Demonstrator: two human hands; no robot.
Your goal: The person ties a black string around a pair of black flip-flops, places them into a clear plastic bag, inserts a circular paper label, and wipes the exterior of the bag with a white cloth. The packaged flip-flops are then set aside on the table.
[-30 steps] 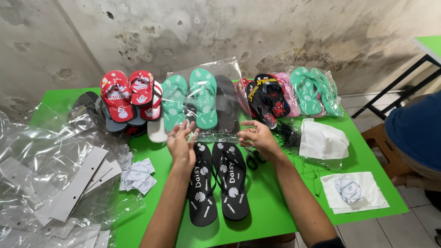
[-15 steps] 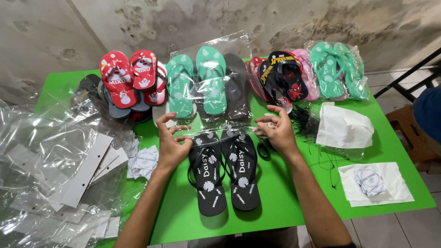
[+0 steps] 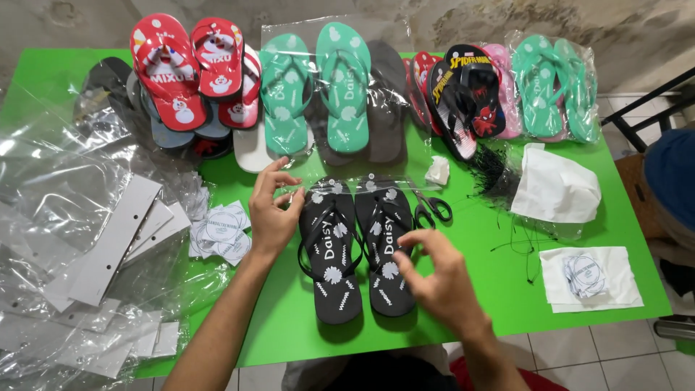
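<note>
A pair of black flip-flops [image 3: 358, 250] with white flower prints lies side by side on the green table [image 3: 463, 318], toes pointing away from me. A clear plastic bag [image 3: 365, 185] covers their upper ends. My left hand [image 3: 274, 213] rests beside the left flip-flop, its thumb and fingers pinching the bag's top left corner. Above the lower part of the right flip-flop hovers my right hand [image 3: 434, 279], fingers loosely curled and apart, holding nothing.
Black scissors [image 3: 433, 208] lie right of the pair. Red [image 3: 188, 69], mint green [image 3: 318, 87], black-and-red [image 3: 463, 94] and bagged teal flip-flops [image 3: 554, 87] line the back. Clear bags [image 3: 51, 181], white card strips [image 3: 116, 239] and round labels [image 3: 221, 228] sit left. A person [image 3: 670, 188] is at the right edge.
My right hand has left the top of the bag and drawn back toward me, over the right flip-flop. My left hand stays at the bag's left corner. The view has tilted down.
</note>
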